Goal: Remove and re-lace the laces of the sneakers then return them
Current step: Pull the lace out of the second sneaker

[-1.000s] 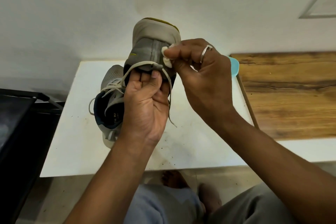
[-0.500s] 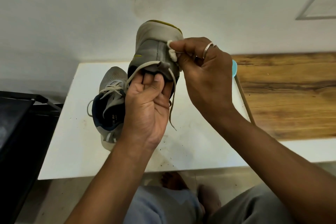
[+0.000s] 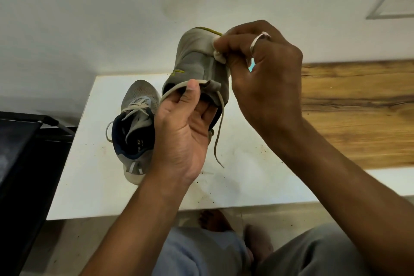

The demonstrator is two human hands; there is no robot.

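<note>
A grey sneaker [image 3: 197,56] with a yellow-edged sole is held up above the white table, toe pointing up. My left hand [image 3: 181,132] grips it at the collar from below, thumb on the rim. My right hand [image 3: 262,69], a ring on one finger, pinches a bunched white piece of lace [image 3: 218,54] against the shoe's upper side. One loose lace end [image 3: 218,132] hangs down from the collar. The second grey sneaker [image 3: 136,123], laced and with a navy lining, lies on the table to the left, partly behind my left hand.
The white table [image 3: 94,175] stands against a white wall. A wooden surface [image 3: 358,107] adjoins it on the right. A black object [image 3: 20,152] stands at the left. A turquoise thing is mostly hidden behind my right hand. My knees and feet show below the table edge.
My right hand has moved up along the shoe toward the toe, drawing the bunched lace with it. My left hand keeps the same hold on the collar.
</note>
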